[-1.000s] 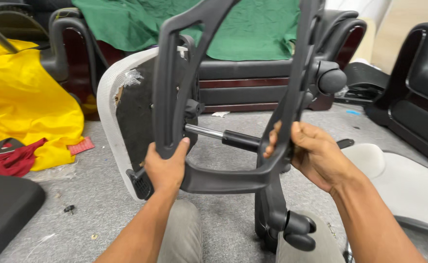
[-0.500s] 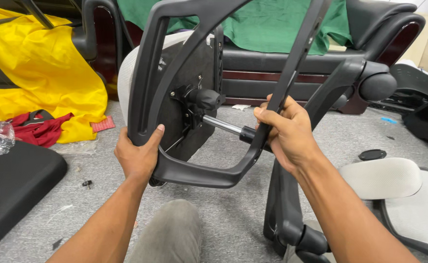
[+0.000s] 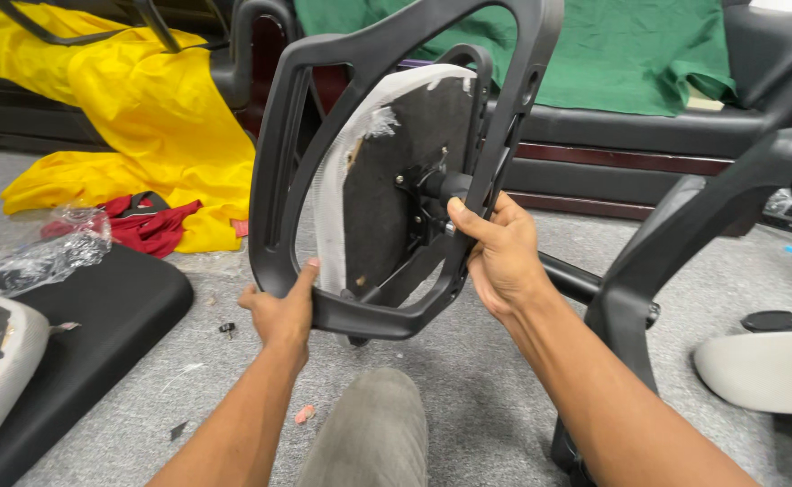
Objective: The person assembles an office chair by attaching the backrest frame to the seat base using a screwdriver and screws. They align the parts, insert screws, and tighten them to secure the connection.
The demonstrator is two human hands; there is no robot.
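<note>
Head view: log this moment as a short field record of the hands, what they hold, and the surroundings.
left hand: grips lower left corner of black chair-back frame
right hand: grips frame's right side bar
frame: upright, open centre
behind frame: seat pan, underside facing camera
floor: grey carpet
left: yellow cloth, red cloth
back: green cloth

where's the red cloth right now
In the head view the red cloth lies on the grey floor at the left, against the yellow fabric and beside crumpled clear plastic, left of the left hand.
</note>
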